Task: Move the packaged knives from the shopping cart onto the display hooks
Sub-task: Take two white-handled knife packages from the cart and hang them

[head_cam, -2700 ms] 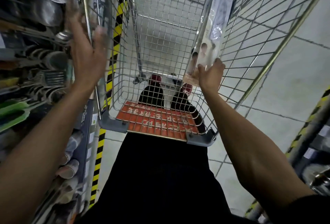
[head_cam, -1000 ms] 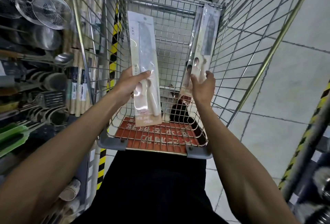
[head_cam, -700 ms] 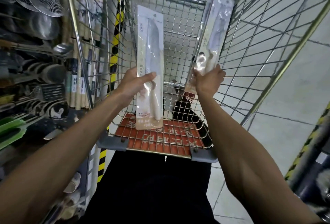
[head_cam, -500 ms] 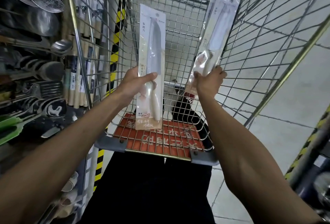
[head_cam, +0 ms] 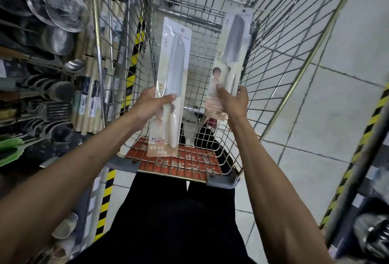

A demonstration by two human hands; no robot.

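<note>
Two packaged knives are held upright over the shopping cart point(head_cam: 280, 57), one in each hand. Left hand point(head_cam: 150, 103) grips the left knife pack point(head_cam: 173, 87); right hand point(head_cam: 233, 101) grips the right knife pack point(head_cam: 231, 53). Pack lettering is Chinese, too blurred to read; the cart's red panel point(head_cam: 181, 163) also carries white characters.

Store aisle seen from above. Floor point(head_cam: 336, 99) of pale grey tiles with dark grout lines. Left, a display rack point(head_cam: 37, 74) crowded with wire strainers point(head_cam: 67, 12), metal ladles point(head_cam: 73, 67) and wooden-handled utensils point(head_cam: 88, 103). Yellow-and-black hazard tape point(head_cam: 105, 200) edges the rack base; matching tape point(head_cam: 366, 129) marks a shelf at right. Even, diffuse lighting.
</note>
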